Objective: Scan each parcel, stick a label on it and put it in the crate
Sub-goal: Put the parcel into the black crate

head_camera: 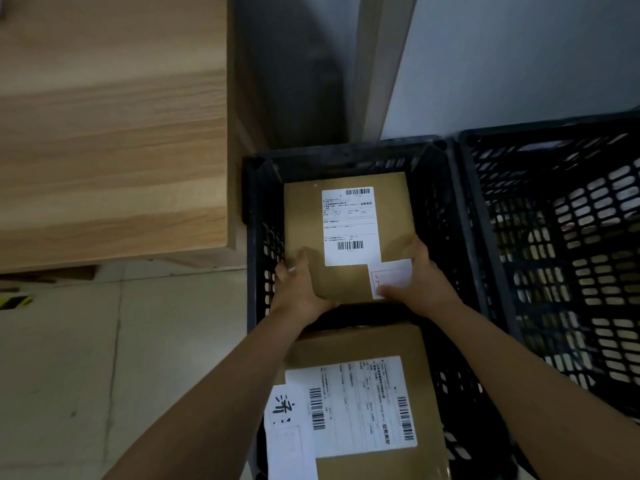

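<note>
The flat brown cardboard parcel (304, 216) with white labels is in the far half of the black perforated plastic crate (346, 152). The left hand (301, 289) and the right hand (422, 275) grip its near corners, thumbs on top. It looks stiff and rather light, so a hold at two opposite edges seems safest.

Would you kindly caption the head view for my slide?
Left hand and right hand hold a labelled parcel in the black crate beside another parcel.
</note>
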